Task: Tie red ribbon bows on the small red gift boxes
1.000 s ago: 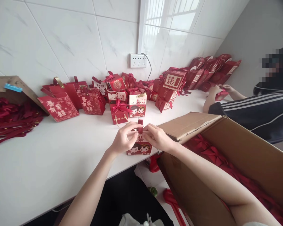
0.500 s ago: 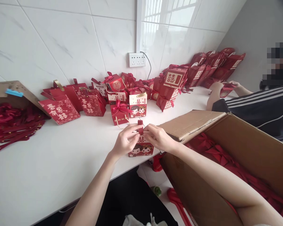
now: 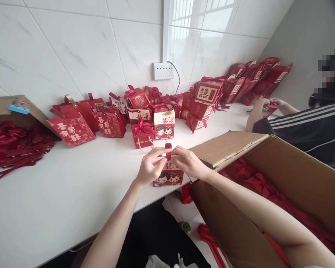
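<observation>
Both hands (image 3: 151, 166) hide part of the gift box (image 3: 168, 179).

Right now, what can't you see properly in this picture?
In the head view:
- Part of the gift box's top: the left hand and right hand cover it.
- The bottom of the big carton: red contents lie over it.
- The rest of the clipped cardboard box: cut off by the left edge.
- What the red item by the co-worker's hand is: too small.
</observation>
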Motion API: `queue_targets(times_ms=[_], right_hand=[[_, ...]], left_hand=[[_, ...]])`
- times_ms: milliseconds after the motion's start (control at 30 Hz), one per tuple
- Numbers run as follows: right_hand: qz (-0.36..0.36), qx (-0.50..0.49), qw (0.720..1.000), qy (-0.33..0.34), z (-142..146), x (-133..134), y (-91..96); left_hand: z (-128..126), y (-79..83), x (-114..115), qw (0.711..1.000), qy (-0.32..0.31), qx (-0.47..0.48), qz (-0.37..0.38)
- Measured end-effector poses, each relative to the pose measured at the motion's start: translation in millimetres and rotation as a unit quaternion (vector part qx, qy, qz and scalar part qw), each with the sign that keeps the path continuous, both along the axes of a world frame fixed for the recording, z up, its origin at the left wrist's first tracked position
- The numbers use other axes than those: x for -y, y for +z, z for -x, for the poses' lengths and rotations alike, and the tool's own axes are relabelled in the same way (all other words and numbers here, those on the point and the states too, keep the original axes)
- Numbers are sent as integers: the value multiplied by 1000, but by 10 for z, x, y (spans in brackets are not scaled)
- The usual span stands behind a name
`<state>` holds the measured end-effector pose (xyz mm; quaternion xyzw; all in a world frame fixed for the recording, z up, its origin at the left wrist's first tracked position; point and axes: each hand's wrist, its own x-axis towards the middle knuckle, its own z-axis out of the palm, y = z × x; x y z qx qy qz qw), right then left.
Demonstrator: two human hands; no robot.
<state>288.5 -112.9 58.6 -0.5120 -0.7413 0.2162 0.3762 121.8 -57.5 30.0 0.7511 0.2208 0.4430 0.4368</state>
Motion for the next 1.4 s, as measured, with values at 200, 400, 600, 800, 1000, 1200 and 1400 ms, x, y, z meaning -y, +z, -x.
queue_targets(times_ms=[200, 400, 600, 800, 1000, 1200, 1400], right_hand=[[35, -38, 998, -28, 0, 49, -6], [156, -163, 973, -41, -145, 79, 33], [85, -366, 927, -11, -256, 53, -12], [39, -352, 934, -40, -301, 199, 99], [144, -393, 908, -25, -256, 680, 232], [317, -499, 792, -151, -300, 1097, 620], [349, -594, 710, -144, -437, 1202, 705]], left_hand=[[81, -31, -27, 999, -35, -9, 32], [298, -330, 67, 987, -69, -64, 129], [319, -97, 362, 995, 89, -35, -13], [223, 335, 544, 983, 165, 46, -70], [-82, 567, 606, 894, -63, 145, 419], [-328, 616, 760, 812, -224, 81, 533], [-406, 643, 838, 799, -252, 67, 542]])
